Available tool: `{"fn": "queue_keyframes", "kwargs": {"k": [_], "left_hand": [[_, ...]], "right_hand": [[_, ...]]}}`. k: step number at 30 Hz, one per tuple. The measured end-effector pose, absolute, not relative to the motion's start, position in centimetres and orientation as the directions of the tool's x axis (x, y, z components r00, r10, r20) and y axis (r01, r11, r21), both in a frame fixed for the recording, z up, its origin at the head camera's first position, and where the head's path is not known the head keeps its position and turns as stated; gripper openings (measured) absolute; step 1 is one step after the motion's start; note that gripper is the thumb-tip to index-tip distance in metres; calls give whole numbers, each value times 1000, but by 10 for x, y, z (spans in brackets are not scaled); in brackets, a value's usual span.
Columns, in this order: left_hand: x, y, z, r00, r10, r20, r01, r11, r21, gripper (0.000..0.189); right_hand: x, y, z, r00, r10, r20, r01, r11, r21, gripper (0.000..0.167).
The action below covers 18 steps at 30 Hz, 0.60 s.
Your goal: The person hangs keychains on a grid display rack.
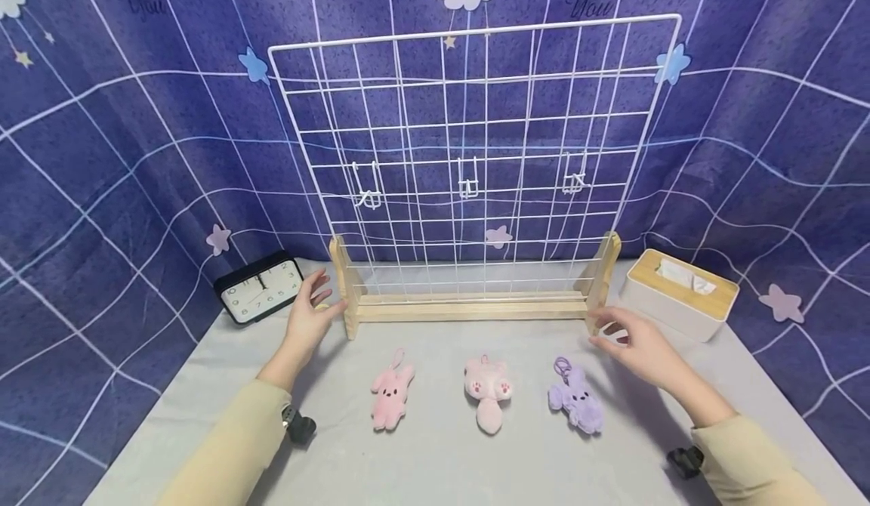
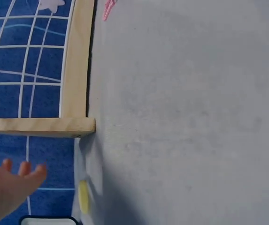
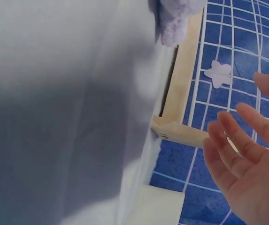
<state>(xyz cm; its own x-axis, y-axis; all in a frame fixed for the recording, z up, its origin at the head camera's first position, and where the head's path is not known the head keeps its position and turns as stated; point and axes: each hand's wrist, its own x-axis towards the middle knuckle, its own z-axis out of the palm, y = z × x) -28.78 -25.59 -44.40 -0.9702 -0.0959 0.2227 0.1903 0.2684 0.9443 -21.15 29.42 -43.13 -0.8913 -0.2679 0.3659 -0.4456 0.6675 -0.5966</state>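
Three plush toys [image 1: 489, 394] lie before the wire rack [image 1: 485, 158], clock [image 1: 263, 291] left, tissue box [image 1: 680, 294] right.

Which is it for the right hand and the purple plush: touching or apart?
Apart: the head view shows pale tabletop between the right hand and the purple plush.

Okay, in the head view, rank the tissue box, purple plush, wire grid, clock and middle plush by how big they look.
1. Wire grid
2. Tissue box
3. Clock
4. Purple plush and middle plush: too alike to rank.
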Motion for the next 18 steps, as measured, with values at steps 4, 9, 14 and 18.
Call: {"fn": "queue_keyframes", "kwargs": {"k": [4, 9, 14, 18], "left_hand": [[-295, -254, -448, -968, -82, 239, 222, 178, 959, 86], [-299, -251, -451, -958, -100, 269, 252, 154, 955, 81], [-302, -245, -452, -957, -89, 275, 258, 165, 952, 81], [-306, -240, -455, -960, -83, 266, 248, 184, 951, 82]], "right_hand": [[-217, 293, -437, -914, -264, 307, -404, 654, -639, 32], [-223, 291, -440, -929, -285, 234, -368, 677, -637, 28], [-230, 286, -446, -923, -337, 184, -371, 661, -652, 29], [-233, 282, -455, -902, -402, 155, -397, 636, -662, 27]]}}
